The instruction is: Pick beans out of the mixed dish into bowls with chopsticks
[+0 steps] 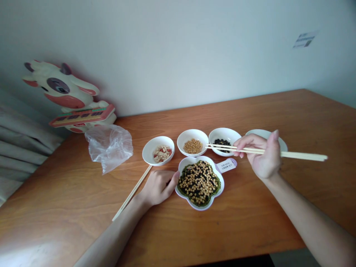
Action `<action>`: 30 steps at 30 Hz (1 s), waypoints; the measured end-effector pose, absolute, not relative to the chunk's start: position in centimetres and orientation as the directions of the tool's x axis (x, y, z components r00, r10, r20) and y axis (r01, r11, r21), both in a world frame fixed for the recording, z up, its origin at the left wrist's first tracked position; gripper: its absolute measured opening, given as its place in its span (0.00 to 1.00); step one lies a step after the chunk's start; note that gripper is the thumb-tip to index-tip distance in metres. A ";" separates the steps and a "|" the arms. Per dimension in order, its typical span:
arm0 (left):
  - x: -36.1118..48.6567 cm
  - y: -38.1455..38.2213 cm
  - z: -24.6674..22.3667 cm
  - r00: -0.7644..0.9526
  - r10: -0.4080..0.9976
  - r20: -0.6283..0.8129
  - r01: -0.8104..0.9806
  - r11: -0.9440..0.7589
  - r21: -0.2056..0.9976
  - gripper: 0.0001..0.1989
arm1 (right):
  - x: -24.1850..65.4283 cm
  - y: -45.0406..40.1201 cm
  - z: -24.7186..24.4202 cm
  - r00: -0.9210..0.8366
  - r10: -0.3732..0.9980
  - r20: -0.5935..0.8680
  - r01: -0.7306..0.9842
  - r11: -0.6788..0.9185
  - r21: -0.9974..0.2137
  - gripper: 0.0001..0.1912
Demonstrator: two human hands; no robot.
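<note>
My right hand [263, 154] is closed around a pair of chopsticks [294, 155], palm turned up. Their thin tips point left, over the bowl of black beans [224, 132] and the edge of the bowl of yellow soybeans [193, 132]. At the flower-shaped dish [202, 207], my left hand [160, 187] has its fingers curled and its thumb on the left rim. The dish holds soybeans and black beans, with small green beans showing round the edge. A white label [226, 165] lies on its purple handle [233, 161].
Left of the soybeans stands a bowl [151, 142] of pale and reddish pieces. Another pair of chopsticks [130, 194] lies by my left forearm. A clear plastic bag [111, 146] and a cow-shaped toy keyboard [75, 96] are farther left. Behind my right hand is a white dish [281, 142].
</note>
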State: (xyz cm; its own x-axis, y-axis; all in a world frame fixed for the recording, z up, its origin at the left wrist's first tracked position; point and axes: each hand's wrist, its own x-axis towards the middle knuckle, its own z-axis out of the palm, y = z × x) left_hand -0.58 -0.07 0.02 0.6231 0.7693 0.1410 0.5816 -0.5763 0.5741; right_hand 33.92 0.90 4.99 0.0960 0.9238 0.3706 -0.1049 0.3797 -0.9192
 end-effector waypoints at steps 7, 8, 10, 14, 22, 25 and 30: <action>-0.5 0.0 0.2 0.623 0.769 0.143 0.580 -0.577 0.575 0.25 | 32.6 0.3 3.8 0.019 0.953 0.302 -0.139 0.302 -0.943 0.42; -0.5 0.0 0.2 0.621 0.771 0.143 0.582 -0.575 0.575 0.25 | 32.3 0.1 3.5 -0.019 0.959 0.284 -0.140 0.278 -0.950 0.42; -0.5 0.0 0.2 0.620 0.772 0.140 0.582 -0.572 0.578 0.24 | 32.0 -0.1 3.2 -0.130 0.961 0.245 -0.129 0.229 -0.965 0.43; -0.6 -0.1 0.1 0.627 0.766 0.142 0.574 -0.577 0.582 0.24 | 33.1 0.0 3.5 -0.362 0.918 0.161 -0.044 0.156 -0.987 0.47; -0.6 -0.1 0.0 0.624 0.768 0.147 0.574 -0.578 0.580 0.24 | 34.6 0.5 3.8 -0.487 0.869 0.091 0.120 0.170 -0.978 0.49; -0.6 -0.1 0.0 0.625 0.766 0.151 0.573 -0.581 0.579 0.24 | 34.1 0.3 3.8 -0.495 0.865 0.081 0.162 0.183 -0.970 0.48; -0.6 -0.1 0.0 0.626 0.766 0.150 0.573 -0.582 0.577 0.24 | 33.8 0.2 3.7 -0.500 0.863 0.074 0.178 0.186 -0.966 0.46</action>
